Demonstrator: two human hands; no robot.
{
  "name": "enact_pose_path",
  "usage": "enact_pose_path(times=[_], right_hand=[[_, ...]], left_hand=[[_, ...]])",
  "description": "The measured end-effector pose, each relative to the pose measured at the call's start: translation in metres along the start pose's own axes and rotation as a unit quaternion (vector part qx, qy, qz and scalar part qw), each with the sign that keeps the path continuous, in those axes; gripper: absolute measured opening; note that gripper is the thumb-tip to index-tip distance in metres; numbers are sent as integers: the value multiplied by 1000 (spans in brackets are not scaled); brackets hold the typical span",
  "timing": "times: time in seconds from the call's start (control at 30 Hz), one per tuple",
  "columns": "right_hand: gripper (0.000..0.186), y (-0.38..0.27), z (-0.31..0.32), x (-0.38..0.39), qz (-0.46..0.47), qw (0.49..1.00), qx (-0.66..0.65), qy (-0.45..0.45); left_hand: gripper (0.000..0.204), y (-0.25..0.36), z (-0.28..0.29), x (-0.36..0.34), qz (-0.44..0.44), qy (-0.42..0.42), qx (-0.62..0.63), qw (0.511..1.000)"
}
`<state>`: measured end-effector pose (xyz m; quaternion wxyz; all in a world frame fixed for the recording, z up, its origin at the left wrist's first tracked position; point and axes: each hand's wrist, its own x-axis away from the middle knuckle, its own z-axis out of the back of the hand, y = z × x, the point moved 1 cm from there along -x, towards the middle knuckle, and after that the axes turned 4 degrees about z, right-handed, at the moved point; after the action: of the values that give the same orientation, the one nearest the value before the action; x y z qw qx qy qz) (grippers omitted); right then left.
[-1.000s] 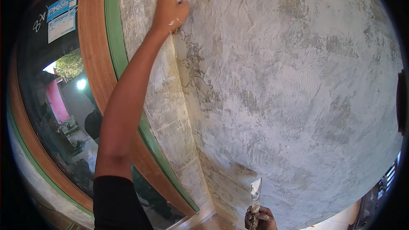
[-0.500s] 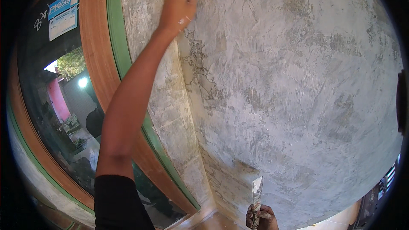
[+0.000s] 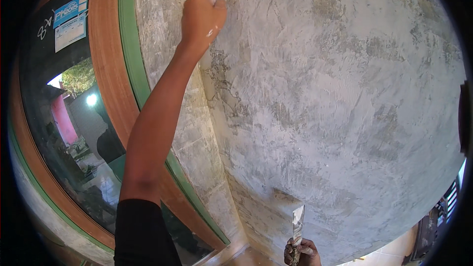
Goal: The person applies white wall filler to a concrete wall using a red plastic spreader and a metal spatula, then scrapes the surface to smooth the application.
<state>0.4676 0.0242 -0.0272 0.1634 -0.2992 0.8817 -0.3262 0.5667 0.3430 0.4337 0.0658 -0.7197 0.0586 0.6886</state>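
Observation:
My left hand (image 3: pixel 203 18), flecked with white, reaches up to the wall corner (image 3: pixel 202 76), its fingers bent closed at the plaster; whatever they may hold is hidden. Low in the view, my right hand (image 3: pixel 304 250) grips a putty knife (image 3: pixel 297 221) upright, its blade smeared with white and its handle caked. The grey, patchy plastered wall (image 3: pixel 335 93) fills the middle and right, with a narrower rough strip of wall beside the door frame.
On the left stands a glazed opening (image 3: pixel 59 167) in a wood and green frame (image 3: pixel 111 69), with stickers on the dark glass (image 3: pixel 47 98). A tiled floor (image 3: pixel 394 249) shows at the bottom right, beside a dark grille (image 3: pixel 443 207).
My left hand has shifted slightly along the wall, first up and right, then a little down. My right hand and the knife stay almost still.

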Motion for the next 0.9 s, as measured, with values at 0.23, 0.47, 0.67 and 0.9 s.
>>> enact_pose_path(times=[0.23,0.47,0.67,0.9], right_hand=[[48,-2,1,8,1,999,8,40],[47,-4,-5,7,-9,999,27,23],[45,-17,-17,4,-3,997,78,-22],[27,-41,-56,-23,40,978,188,-77]], left_hand=[[21,-26,22,-7,119,-49,-81,988],[11,48,78,72,55,-36,117,991],[17,83,160,188,264,-22,184,946],[16,59,171,239,449,16,404,797]])
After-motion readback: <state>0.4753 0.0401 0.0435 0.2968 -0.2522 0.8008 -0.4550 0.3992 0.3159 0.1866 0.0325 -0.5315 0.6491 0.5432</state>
